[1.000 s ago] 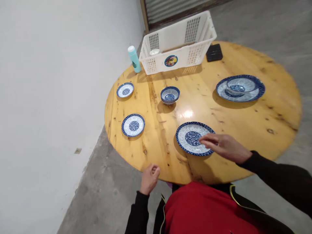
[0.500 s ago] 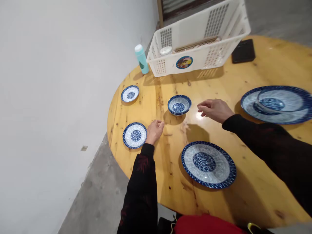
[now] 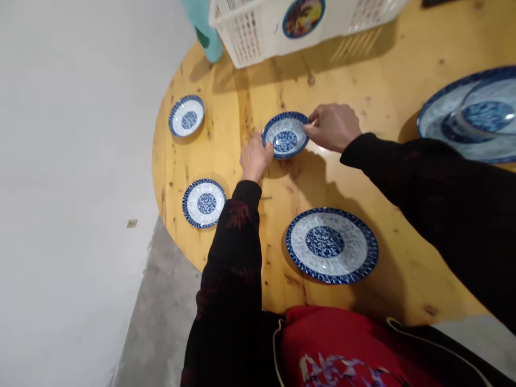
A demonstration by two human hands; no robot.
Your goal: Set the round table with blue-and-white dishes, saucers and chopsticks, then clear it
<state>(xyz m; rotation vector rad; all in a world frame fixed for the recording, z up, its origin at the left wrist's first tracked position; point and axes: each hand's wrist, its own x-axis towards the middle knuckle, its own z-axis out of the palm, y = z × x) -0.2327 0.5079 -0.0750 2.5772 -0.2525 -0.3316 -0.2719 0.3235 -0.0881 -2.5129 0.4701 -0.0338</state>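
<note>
A small stack of blue-and-white bowls sits at the middle of the table between my hands. My left hand pinches the rim at its left side, thumb over the edge. From the right, my right hand grips the opposite rim between thumb and fingers. The fingers under the rim are hidden, and I cannot tell whether one bowl or the whole stack is held. A patterned plate lies left of my left forearm, and a larger oval plate lies nearer my body.
Another small blue-rimmed dish stands at the far left of the wooden table. A large plate with a clear glass bowl on it is at the right. A white plastic basket and a turquoise bottle stand at the back.
Both hands have moved in to the bowls and closed on the rim from either side. The view has tipped downward, so the basket and bottle are partly cut off.
</note>
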